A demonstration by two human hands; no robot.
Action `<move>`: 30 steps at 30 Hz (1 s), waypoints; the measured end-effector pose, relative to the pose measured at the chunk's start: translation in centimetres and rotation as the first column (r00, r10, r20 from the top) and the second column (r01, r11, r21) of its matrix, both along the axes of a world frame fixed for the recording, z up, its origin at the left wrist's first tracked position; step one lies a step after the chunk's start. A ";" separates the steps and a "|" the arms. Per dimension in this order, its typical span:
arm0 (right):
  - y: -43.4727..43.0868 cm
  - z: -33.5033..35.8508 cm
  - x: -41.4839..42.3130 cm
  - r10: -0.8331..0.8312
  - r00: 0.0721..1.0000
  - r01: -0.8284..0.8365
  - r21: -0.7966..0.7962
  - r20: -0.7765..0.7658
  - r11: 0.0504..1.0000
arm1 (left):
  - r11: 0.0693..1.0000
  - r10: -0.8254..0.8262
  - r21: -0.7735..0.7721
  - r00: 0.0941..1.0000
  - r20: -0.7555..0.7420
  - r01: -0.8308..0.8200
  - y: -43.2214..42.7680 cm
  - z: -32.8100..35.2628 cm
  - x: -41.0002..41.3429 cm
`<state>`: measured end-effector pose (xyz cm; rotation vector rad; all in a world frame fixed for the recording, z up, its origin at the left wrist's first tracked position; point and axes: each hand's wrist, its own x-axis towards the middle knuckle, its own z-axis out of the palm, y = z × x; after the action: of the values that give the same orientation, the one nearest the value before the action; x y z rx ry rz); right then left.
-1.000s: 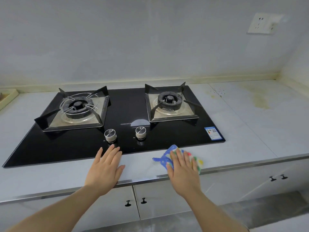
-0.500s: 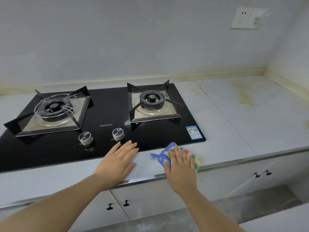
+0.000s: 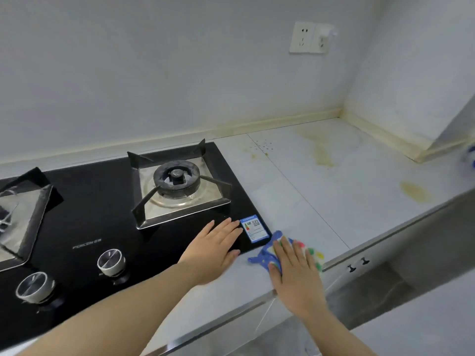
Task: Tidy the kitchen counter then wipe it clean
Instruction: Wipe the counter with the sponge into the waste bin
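Head view looks down on both forearms reaching over the front of the desk. The left grip lies palm down with its fingers straight and together, released and holding nothing. It rests on the front right corner of the black glass hob, with its fingertips just beside the blue label. The right grip is also flat and released, fingers straight and slightly spread, pressing down on the cloth.

The cloth is white with coloured dots and a blue edge. It lies on the desk at its front edge, just right of the hob's corner, and shows on both sides of the fingers.

On the hob, the right burner sits behind the left grip, and two round knobs stand nearer the front. Yellow stains mark the desk towards the back wall and the right side. Below the desk edge, small black handles show on the cabinet doors. A white socket is on the wall.
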<state>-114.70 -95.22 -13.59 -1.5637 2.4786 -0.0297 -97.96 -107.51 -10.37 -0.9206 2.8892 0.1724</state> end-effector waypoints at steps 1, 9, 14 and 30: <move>-0.2 0.2 -2.2 -0.086 0.996 0.086 -0.008 0.006 0.996 | 1.000 -0.027 0.007 1.000 -0.009 0.027 -0.6 0.2 -1.3; -1.9 -0.2 -4.8 -0.029 0.996 0.033 0.044 -0.079 0.999 | 0.984 -0.176 0.011 0.984 -0.036 0.176 -4.1 0.2 -8.3; -2.6 0.4 -10.2 -0.356 0.934 0.356 0.055 -0.010 0.933 | 0.972 -0.209 0.095 0.977 -0.050 0.213 -4.4 -0.1 -10.7; -6.7 0.7 -24.4 -0.273 0.961 0.272 -0.029 -0.039 0.962 | 0.981 -0.036 0.183 0.993 -0.112 0.056 -6.1 0.5 -24.0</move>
<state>-139.15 -101.97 -12.90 -1.2305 2.7175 -0.0685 -121.98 -113.63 -9.91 -0.8353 2.9250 0.4948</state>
